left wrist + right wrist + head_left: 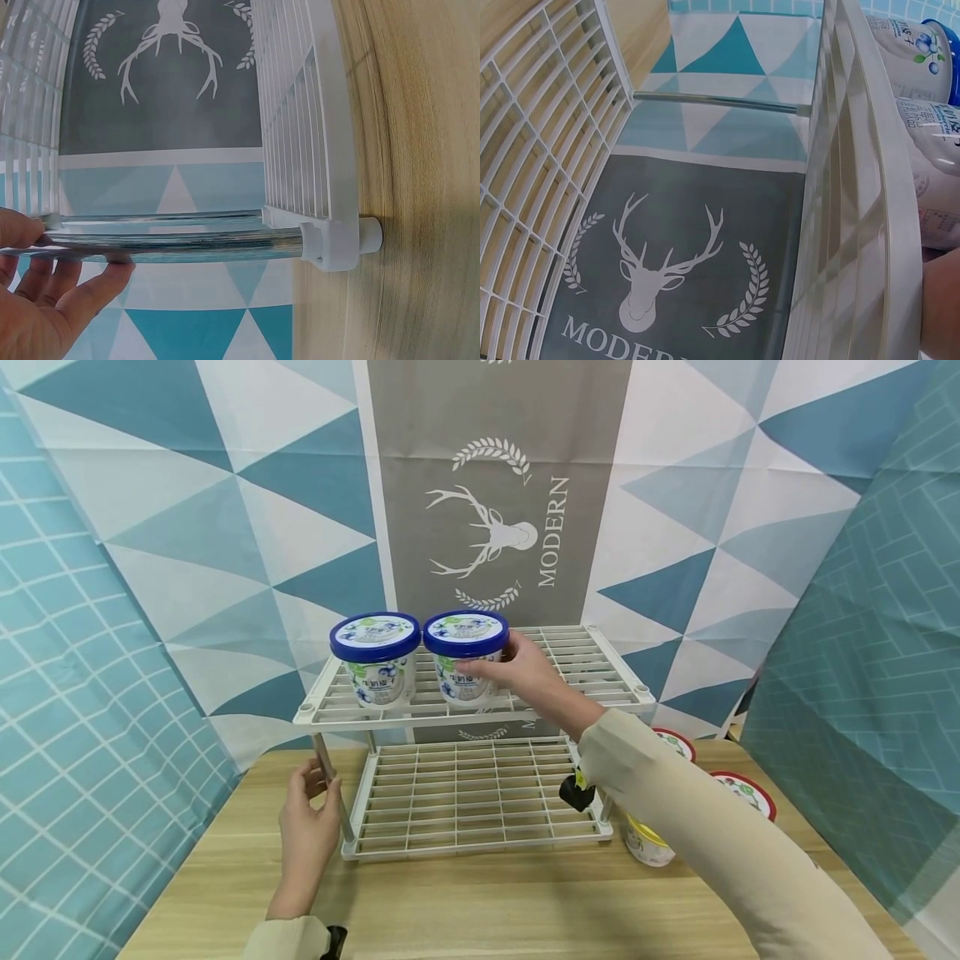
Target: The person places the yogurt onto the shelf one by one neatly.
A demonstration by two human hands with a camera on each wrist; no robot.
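A white two-tier rack (pixel 480 722) stands on the wooden table. On its upper shelf, toward the left, are two white tubs with blue lids, side by side. My right hand (pixel 525 672) grips the right tub (pixel 471 681) from its right side, thumb across the front. The left tub (pixel 384 685) stands upright right beside it, untouched. Lower down, my left hand (pixel 309 822) holds the rack's front left metal post (pixel 330 777). In the left wrist view, the thumb and fingers (pixel 97 289) lie on opposite sides of that post (pixel 217 244). Only a bit of the right hand shows in the right wrist view.
Right of the rack, partly behind my right sleeve, stand a yellow-rimmed tub (pixel 649 847) and two red-lidded tubs, one farther back (pixel 675 743) and one nearer (pixel 746 793). The lower shelf (pixel 480 793) is a white grid. Patterned cloth hangs behind and at both sides.
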